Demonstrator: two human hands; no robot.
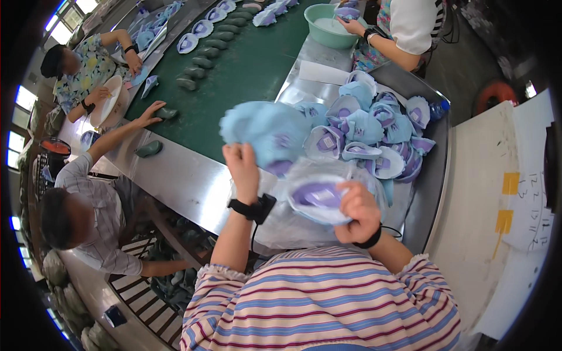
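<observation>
- A light-blue, soft-looking piece with a scalloped edge and purple patches [260,126] is held up over the worktop by the left hand [242,167]; its lower edge is pinched narrowly between thumb and fingers. Whether one layer or several are held cannot be told through the blur.
- A pale, oval shoe-upper-like piece with a purple lining and a white label [316,196] is gripped at its right end by the right hand [357,212], with the fingers closed over the rim.
- Crumpled clear plastic sheeting [281,225] is seen below the two pieces, on the shiny metal worktop [187,187].
- The handling of both pieces is judged to be unfinished, as neither is set down.
- Much appears to be left: a loose heap of light-blue and purple fabric uppers [366,128] is gathered just beyond the right hand, beside the raised metal edge [443,169].
- Farther off, dark-green, shoe-shaped forms [204,61] are lined up on the green flat surface [257,76], with similar uppers [202,29] laid alongside, so some arranging there seems done.
- How many pieces are finished cannot be told, since no separate finished stack can be made out.
</observation>
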